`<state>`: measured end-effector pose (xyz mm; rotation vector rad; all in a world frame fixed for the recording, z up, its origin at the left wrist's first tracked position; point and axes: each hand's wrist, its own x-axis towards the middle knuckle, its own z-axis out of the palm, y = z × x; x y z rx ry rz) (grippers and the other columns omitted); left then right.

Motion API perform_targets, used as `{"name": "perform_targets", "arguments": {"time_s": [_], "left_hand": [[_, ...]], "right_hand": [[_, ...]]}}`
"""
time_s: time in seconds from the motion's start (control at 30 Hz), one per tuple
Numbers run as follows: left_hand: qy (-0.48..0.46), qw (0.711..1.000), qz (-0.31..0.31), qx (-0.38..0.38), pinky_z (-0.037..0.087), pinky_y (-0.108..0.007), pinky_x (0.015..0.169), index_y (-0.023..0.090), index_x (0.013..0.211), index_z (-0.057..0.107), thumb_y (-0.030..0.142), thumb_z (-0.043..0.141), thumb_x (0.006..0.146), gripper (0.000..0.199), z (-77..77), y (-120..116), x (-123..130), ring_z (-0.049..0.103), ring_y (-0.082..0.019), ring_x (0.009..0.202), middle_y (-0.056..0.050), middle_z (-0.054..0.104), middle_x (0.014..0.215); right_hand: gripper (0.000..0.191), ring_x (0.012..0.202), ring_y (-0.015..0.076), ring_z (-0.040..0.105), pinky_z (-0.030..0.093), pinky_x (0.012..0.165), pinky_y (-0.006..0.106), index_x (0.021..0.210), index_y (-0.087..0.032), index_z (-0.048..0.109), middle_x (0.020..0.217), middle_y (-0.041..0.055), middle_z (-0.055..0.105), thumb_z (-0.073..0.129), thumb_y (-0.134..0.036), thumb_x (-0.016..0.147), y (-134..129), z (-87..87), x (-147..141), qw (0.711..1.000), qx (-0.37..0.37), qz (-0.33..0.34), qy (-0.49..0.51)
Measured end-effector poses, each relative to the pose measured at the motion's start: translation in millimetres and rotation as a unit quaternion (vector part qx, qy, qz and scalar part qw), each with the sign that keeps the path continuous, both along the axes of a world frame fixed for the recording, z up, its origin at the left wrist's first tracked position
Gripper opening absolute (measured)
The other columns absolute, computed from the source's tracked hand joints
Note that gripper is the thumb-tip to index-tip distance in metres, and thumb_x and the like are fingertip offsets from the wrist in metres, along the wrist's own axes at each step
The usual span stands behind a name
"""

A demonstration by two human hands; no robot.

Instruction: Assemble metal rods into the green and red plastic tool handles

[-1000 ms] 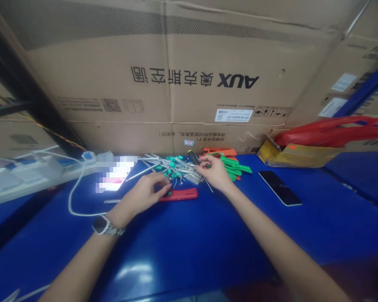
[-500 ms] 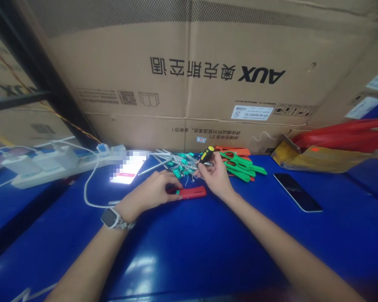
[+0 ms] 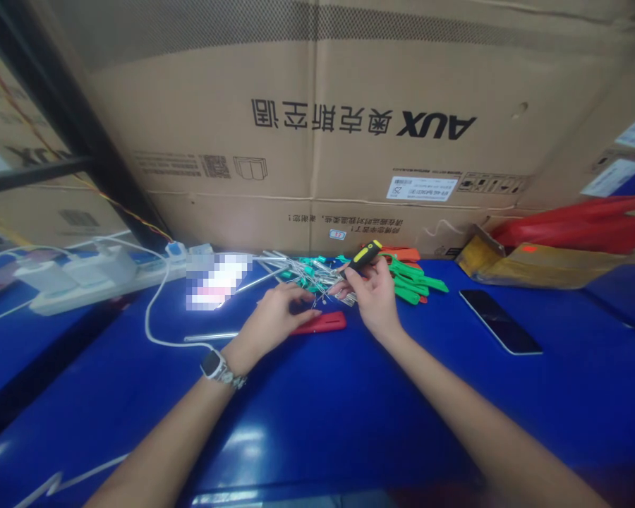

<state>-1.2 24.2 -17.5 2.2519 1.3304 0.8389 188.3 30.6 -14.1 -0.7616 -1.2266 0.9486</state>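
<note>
My right hand is wrapped round a screwdriver with a black and yellow handle; its tip is hidden among loose parts. Beside it, my left hand is curved with thumb and fingers apart, over the near side of the pile. Below its thumb lies a red plastic handle casing, partly covered by the hand. The pile of thin metal rods, wires and small green parts lies just beyond both hands. Whether my left fingertips touch any wire is too small to tell.
Green plastic casings and orange ones lie right of the pile. A dark phone rests farther right, near a yellow box. At left are a lit screen, a white power strip and cables. A large cardboard box stands behind.
My left hand has shifted right and let go of the red casing, uncovering a metal rod at its left. My right hand has moved slightly right with the screwdriver, whose handle is more tilted.
</note>
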Motion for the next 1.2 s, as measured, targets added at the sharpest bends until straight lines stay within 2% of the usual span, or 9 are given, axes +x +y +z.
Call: {"name": "perform_targets", "arguments": {"time_s": [0.2,0.4,0.53,1.0,1.2], "left_hand": [[-0.05,0.999,-0.003,-0.017,0.047,-0.031,0.074,0.019,0.083,0.076,0.027,0.067,0.086,0.012,0.4,0.8,1.6,0.064,-0.018,0.077,-0.004,0.072,0.083],[-0.049,0.999,-0.008,-0.002,0.047,-0.03,0.071,0.019,0.082,0.075,0.028,0.064,0.088,0.016,1.2,-0.1,-0.2,0.063,-0.018,0.074,-0.004,0.072,0.08],[-0.047,0.999,-0.009,0.016,0.047,-0.03,0.071,0.018,0.081,0.075,0.029,0.063,0.089,0.018,2.0,-0.9,-0.2,0.062,-0.018,0.074,-0.004,0.071,0.079],[-0.046,0.999,-0.017,0.009,0.048,-0.03,0.071,0.019,0.081,0.075,0.028,0.063,0.089,0.017,5.1,-3.3,2.3,0.061,-0.018,0.074,-0.004,0.071,0.079],[-0.034,0.998,-0.011,0.045,0.048,-0.031,0.072,0.018,0.08,0.072,0.022,0.06,0.09,0.017,3.2,-5.1,3.3,0.061,-0.018,0.076,-0.004,0.069,0.082]], "right_hand": [[0.036,0.059,0.0129,0.069,0.054,0.05,0.025,0.098,-0.026,0.036,0.094,0.0002,0.062,0.066,-0.042,0.086,-4.0,3.4,-2.0,1.0,-0.008,-0.001,-0.005],[0.039,0.063,0.0143,0.07,0.056,0.052,0.027,0.099,-0.027,0.032,0.1,0.002,0.061,0.063,-0.046,0.087,-6.3,5.0,-0.8,0.999,-0.016,-0.01,-0.031],[0.039,0.062,0.0134,0.069,0.055,0.051,0.027,0.1,-0.028,0.031,0.098,0.001,0.06,0.062,-0.047,0.087,-7.5,6.0,-2.2,0.999,-0.012,-0.01,-0.032],[0.038,0.061,0.0144,0.069,0.056,0.052,0.029,0.098,-0.028,0.029,0.094,-0.0001,0.061,0.061,-0.046,0.087,-9.9,7.9,-3.7,0.999,-0.009,-0.016,-0.035],[0.042,0.063,0.0186,0.07,0.055,0.05,0.031,0.107,-0.029,0.03,0.083,-0.0015,0.063,0.063,-0.046,0.087,-10.5,6.6,-2.9,0.998,-0.011,0.039,-0.056]]}}
